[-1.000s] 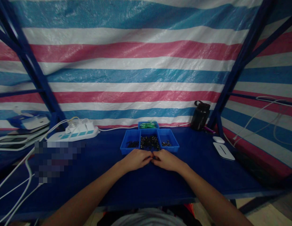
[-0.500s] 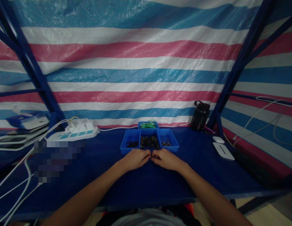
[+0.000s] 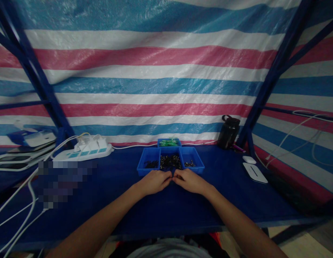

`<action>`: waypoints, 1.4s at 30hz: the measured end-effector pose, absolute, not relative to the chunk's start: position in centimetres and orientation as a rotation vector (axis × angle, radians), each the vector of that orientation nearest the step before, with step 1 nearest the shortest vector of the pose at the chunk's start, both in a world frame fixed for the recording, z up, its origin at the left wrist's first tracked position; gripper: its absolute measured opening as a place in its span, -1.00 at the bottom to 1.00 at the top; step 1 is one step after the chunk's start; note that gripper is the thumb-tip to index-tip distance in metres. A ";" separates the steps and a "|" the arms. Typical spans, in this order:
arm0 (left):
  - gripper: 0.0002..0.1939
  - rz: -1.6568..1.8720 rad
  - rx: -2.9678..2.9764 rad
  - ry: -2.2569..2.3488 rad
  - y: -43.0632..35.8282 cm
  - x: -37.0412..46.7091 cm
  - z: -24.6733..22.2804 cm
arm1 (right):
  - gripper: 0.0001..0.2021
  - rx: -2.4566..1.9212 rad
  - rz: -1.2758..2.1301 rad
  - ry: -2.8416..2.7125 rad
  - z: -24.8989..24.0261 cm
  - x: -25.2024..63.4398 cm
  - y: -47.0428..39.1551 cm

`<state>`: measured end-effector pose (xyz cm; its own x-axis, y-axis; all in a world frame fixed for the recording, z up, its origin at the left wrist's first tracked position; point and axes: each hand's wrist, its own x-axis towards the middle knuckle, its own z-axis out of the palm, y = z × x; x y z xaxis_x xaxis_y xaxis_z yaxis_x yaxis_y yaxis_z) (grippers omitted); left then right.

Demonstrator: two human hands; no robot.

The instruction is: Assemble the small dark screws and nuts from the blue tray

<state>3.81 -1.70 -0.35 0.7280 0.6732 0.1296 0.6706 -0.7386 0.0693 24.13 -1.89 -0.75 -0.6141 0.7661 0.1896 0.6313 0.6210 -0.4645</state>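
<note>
My left hand (image 3: 157, 181) and my right hand (image 3: 190, 181) meet fingertip to fingertip over the blue table (image 3: 170, 211). Both are closed in a pinch; whatever lies between the fingers is too small to make out. Just beyond them are three blue trays side by side. A few dark thin pieces lie in the left tray (image 3: 140, 167). Many small black and shiny parts (image 3: 170, 161) fill the middle one, whose front edge my hands partly hide. The right tray (image 3: 200, 167) holds a few small metallic pieces (image 3: 189, 163).
Behind the trays stands a small blue box with green items (image 3: 168, 142). A white power strip (image 3: 85, 153) with plugs and cables is at the left, near stacked devices (image 3: 23, 157). At the right are a black bottle (image 3: 228, 133) and a white flat device (image 3: 254, 172).
My right fingers have shifted very slightly at the pinch point. My left hand, the trays and the other things stay where they were.
</note>
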 end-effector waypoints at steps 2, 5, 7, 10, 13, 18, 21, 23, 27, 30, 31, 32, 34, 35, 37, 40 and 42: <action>-0.82 0.226 2.907 1.128 -1.7 3.8 -0.4 | -0.84 -1.106 0.496 -2.471 -0.7 24.1 -1.9; -0.82 0.228 2.911 1.114 -1.7 3.9 -0.5 | -0.84 -1.081 0.488 -2.460 -0.7 24.1 -1.9; -0.82 0.226 2.914 1.110 -1.7 3.9 -0.5 | -0.84 -1.076 0.508 -2.450 -0.6 24.0 -2.0; -0.82 0.217 2.925 1.121 -1.8 3.9 -0.3 | -0.83 -1.061 0.577 -2.429 -0.5 24.0 -2.0; -0.82 0.216 2.925 1.128 -1.9 3.9 -0.2 | -0.84 -1.049 0.627 -2.413 -0.5 24.0 -2.1; -0.83 0.216 2.897 1.146 -1.9 3.9 -0.3 | -0.86 -1.045 0.611 -2.420 -0.5 23.9 -2.1; -0.82 0.221 2.893 1.133 -1.8 3.9 -0.5 | -0.86 -1.089 0.586 -2.418 -0.5 23.8 -2.0; -0.81 0.222 2.892 1.126 -1.8 3.9 -0.5 | -0.86 -1.118 0.581 -2.420 -0.4 23.8 -2.0; -0.81 0.227 2.881 1.118 -1.8 3.9 -0.5 | -0.84 -1.103 0.570 -2.417 -0.4 23.8 -2.0; -0.81 0.223 2.872 1.111 -1.7 3.9 -0.5 | -0.83 -1.093 0.553 -2.417 -0.6 23.8 -2.0; -0.81 0.218 2.870 1.113 -1.7 3.9 -0.5 | -0.83 -1.091 0.553 -2.419 -0.6 23.8 -1.9; -0.81 0.215 2.868 1.114 -1.7 3.9 -0.6 | -0.84 -1.092 0.555 -2.420 -0.7 23.8 -1.9; -0.81 0.222 2.865 1.110 -1.6 3.9 -0.6 | -0.84 -1.095 0.561 -2.419 -0.7 23.8 -2.0; -0.81 0.227 2.863 1.106 -1.6 3.9 -0.6 | -0.84 -1.096 0.563 -2.417 -0.7 23.8 -2.0; -0.80 0.235 2.857 1.091 -1.7 3.9 -0.6 | -0.84 -1.097 0.564 -2.415 -0.6 23.8 -2.0; -0.80 0.234 2.847 1.087 -1.7 3.9 -0.5 | -0.84 -1.105 0.562 -2.421 -0.5 23.8 -2.1; -0.80 0.238 2.847 1.091 -1.8 3.9 -0.4 | -0.85 -1.098 0.557 -2.426 -0.4 23.8 -2.1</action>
